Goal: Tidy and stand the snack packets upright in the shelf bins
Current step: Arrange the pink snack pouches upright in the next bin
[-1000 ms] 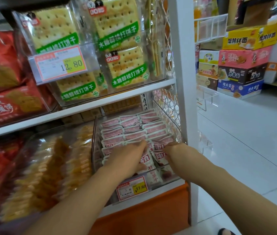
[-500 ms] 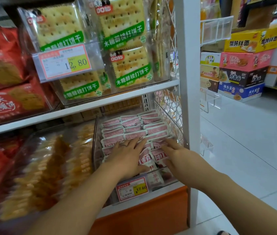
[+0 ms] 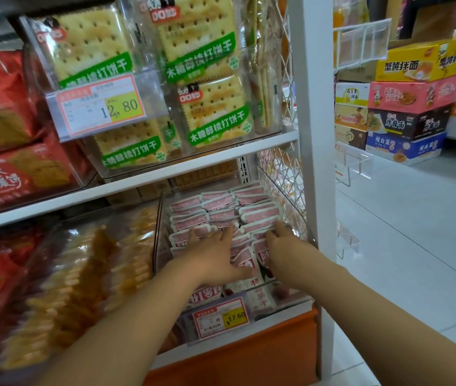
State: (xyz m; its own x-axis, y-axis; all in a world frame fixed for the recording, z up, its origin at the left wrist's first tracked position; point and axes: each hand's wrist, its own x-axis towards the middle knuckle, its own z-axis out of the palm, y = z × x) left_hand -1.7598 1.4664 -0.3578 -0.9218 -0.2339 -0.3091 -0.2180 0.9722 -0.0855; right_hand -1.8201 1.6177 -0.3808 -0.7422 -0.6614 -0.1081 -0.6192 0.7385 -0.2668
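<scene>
Left hand lays spread, straight fingers on pink packets, likely steadying rows (front ones slump); right hand curls fingers round packets by the right edge of the bin.

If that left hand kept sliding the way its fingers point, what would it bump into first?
Most likely the next rows of pink packets further back in the clear bin. The left hand lies flat on the front rows, fingers aimed toward the back; depth is hard to judge.
</scene>
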